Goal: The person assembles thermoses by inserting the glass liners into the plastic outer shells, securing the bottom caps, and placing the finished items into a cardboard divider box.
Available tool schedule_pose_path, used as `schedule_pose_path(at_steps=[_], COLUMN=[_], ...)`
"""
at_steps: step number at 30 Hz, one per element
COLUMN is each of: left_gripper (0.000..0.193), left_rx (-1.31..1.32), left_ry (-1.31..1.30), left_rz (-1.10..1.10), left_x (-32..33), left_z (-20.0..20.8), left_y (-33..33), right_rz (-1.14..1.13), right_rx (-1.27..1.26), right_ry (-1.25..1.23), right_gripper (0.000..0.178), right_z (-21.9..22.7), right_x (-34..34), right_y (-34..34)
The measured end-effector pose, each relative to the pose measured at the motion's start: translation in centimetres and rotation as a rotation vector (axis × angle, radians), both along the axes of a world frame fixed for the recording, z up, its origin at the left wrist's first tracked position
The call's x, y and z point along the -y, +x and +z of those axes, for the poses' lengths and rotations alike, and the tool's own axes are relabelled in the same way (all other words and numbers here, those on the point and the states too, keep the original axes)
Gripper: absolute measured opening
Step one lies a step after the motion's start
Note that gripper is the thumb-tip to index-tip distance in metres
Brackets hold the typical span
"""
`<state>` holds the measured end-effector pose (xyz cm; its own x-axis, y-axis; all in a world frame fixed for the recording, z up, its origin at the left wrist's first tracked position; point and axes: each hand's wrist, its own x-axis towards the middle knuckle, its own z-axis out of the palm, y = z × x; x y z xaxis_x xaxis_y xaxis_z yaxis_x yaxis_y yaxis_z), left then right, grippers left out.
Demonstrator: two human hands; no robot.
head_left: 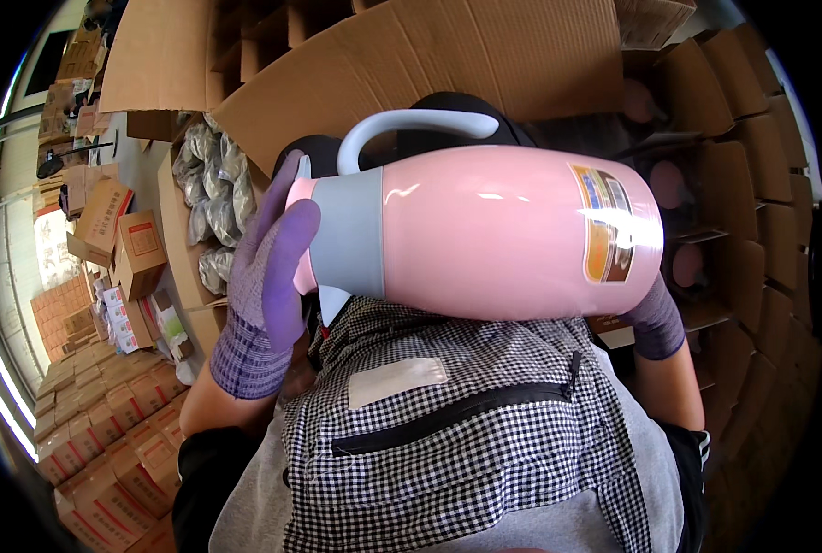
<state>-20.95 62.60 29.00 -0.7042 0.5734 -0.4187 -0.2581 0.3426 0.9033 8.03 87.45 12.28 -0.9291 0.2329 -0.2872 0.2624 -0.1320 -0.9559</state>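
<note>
While tipped sideways at chest height, glossy pink vacuum jug with grey collar and grey loop handle (pixel 484 230) rests between both hands, likely turned for look-over. Left hand in purple knit glove (pixel 268 276) cups lid end, fingers curled closed round collar. Right hand, purple-gloved (pixel 655 323), props base from beneath; finger spread hidden, cannot tell. Checked apron (pixel 466 415) below, divided cardboard carton (pixel 724 184) behind.

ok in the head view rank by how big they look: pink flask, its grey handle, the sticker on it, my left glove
1. pink flask
2. left glove
3. grey handle and sticker: too alike to rank

The flask sits close to the camera, so these are apparent sizes only.
</note>
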Motion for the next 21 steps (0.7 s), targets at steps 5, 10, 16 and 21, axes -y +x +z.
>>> schedule_pose_path(at_steps=[5, 10, 16, 21], left_gripper=[0.051, 0.048, 0.07, 0.053], left_rx=[-0.449, 0.569, -0.4, -0.809], left_ry=[0.166, 0.322, 0.25, 0.245], left_rz=[-0.225, 0.13, -0.094, -0.433], left_x=[4.4, 4.5, 3.7, 0.5], left_z=[-7.1, -8.5, -7.7, -1.5], left_y=[-1.5, -0.5, -0.9, -10.6], right_rz=[-0.217, -0.129, 0.604, 0.989], right_rx=[-0.186, -0.538, -0.434, -0.118], right_ry=[0.123, 0.524, 0.946, 0.875], right_gripper=[0.083, 0.09, 0.048, 0.036], right_z=[2.9, 13.1, 19.7, 20.7], right_x=[1.1, 0.5, -1.5, 2.1], right_y=[-0.9, -7.2, -22.5, -30.7])
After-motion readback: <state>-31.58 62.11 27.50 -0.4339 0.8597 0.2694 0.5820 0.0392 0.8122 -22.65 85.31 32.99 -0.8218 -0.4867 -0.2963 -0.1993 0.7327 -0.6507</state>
